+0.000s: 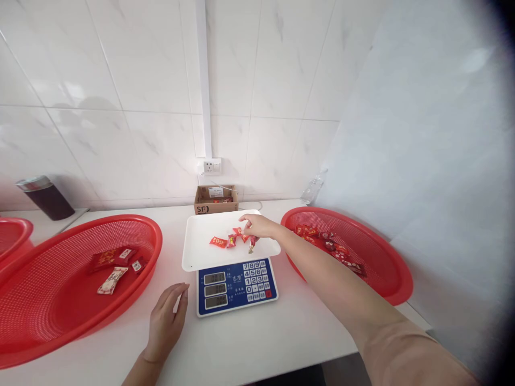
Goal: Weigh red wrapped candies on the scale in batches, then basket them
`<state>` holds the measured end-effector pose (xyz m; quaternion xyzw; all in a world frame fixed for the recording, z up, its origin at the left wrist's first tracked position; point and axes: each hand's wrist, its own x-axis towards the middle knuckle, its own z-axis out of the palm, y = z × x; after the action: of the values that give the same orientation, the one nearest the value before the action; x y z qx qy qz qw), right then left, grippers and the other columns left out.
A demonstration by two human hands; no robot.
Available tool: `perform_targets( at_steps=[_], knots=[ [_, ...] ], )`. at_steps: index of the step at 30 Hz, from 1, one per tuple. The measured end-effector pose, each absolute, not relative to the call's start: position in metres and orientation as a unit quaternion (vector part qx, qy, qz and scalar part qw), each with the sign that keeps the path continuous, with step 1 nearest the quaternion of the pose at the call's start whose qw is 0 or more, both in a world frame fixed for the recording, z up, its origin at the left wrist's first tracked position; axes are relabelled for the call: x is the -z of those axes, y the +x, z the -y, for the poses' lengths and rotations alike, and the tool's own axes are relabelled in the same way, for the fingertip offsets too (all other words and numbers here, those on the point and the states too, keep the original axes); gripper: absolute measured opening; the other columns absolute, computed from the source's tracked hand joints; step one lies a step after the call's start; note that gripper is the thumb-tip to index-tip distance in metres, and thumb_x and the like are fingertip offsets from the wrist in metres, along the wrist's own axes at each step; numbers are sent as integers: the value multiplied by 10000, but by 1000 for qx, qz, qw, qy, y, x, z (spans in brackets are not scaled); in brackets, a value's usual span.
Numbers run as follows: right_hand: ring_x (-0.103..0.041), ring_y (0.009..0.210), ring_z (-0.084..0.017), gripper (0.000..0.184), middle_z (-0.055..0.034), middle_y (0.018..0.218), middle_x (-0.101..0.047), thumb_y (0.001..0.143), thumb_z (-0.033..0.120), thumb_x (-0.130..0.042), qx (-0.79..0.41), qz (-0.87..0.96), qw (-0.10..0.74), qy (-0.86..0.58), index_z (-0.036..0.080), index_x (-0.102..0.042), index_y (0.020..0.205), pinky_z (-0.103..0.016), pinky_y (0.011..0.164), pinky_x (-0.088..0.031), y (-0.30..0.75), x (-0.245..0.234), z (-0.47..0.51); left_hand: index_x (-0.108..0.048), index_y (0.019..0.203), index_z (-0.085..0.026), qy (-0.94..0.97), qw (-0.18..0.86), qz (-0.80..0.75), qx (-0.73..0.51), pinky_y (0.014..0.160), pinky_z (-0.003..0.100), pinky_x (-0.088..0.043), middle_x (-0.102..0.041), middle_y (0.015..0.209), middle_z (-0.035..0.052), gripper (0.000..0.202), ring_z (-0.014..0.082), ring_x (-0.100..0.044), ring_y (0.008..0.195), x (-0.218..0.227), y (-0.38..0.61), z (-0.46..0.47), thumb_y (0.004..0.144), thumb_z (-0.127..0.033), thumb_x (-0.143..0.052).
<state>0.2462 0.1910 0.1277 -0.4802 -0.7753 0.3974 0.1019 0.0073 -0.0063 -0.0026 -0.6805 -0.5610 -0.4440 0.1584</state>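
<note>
1. Red sweets [218, 242] lie in a small bunch on the white tray [201, 253], on top of the blue scale [237, 284].
2. Your R hand [257, 226] is over them, fingers bent down; can't tell if they pinch one.
3. Your L hand [167, 319] is nr the scale's L side, w/ nothing in it, thumb a bit apart from the fingers.
4. L basket [72, 295]: red, w/ a few packs [112, 280] in it.
5. R basket [384, 257]: also red, w/ small wraps [330, 245] inside.
6. Brown box [217, 207] sits behind the tray, nr the wall.

The white table [298, 328] bears a blue-faced scale [237, 289], two red baskets [68, 295] [376, 254] and a cardboard box [217, 208].
</note>
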Motion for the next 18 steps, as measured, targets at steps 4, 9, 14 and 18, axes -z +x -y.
perform_targets(
  at_steps=[4,9,14,18],
  knots=[
    [-581,466,-62,361,-56,907,-648,764,102,-572,-353,786,124,-492,143,-522,1119,-179,478,-461,246,-135,-188,-599,904,-202,-667,130,572,459,702,245,-524,-671,845,46,135,140,-640,787,6,6,6,824,-204,-489],
    [-572,461,-55,295,-44,923,-660,774,122,-558,-296,801,137,-503,158,-566,1066,-180,494,-440,245,-144,-187,-608,901,-202,-657,100,584,466,671,245,-528,-677,841,50,146,149,-646,777,8,5,6,822,-241,-492],
    [-603,529,-72,254,-47,955,-669,806,174,-540,-248,807,159,-512,163,-584,1056,-195,583,-449,242,-143,-185,-608,899,-202,-650,91,589,471,652,238,-525,-676,837,48,145,147,-643,774,10,6,6,821,-245,-494],
    [-637,739,-114,280,-46,1000,-670,840,294,-515,-213,820,173,-502,186,-585,1089,-211,701,-452,239,-131,-186,-607,902,-200,-644,86,595,473,650,228,-523,-674,841,44,146,140,-640,773,11,5,6,823,-250,-495]
  ],
)
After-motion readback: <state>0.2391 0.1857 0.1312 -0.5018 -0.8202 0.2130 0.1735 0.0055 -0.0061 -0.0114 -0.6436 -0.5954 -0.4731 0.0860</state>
